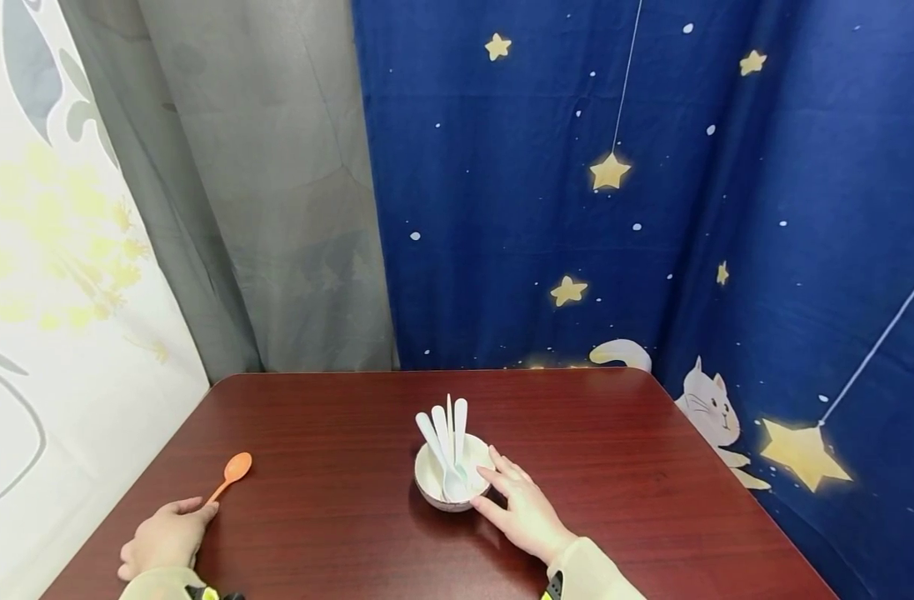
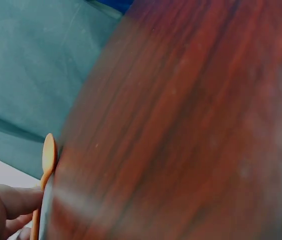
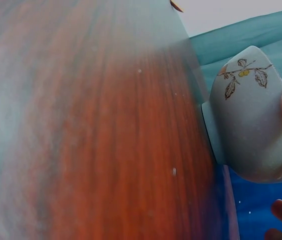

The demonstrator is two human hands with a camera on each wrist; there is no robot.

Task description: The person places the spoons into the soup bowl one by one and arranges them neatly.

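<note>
My left hand is at the table's left side, pinching the handle of an orange spoon between thumb and finger. The left wrist view shows the spoon's bowl end pointing away from the fingers. A small white bowl stands upright near the table's middle, holding several pale spoons with their handles up and a thin pointed stick-like piece. My right hand touches the bowl's right rim with fingers spread. In the right wrist view a leaf-and-berry print decorates the bowl's outside, and a thumb rests on its side.
The dark red wooden table has rounded far corners. Behind it hang a grey curtain and a blue star-patterned curtain. A white printed cloth hangs along the left side.
</note>
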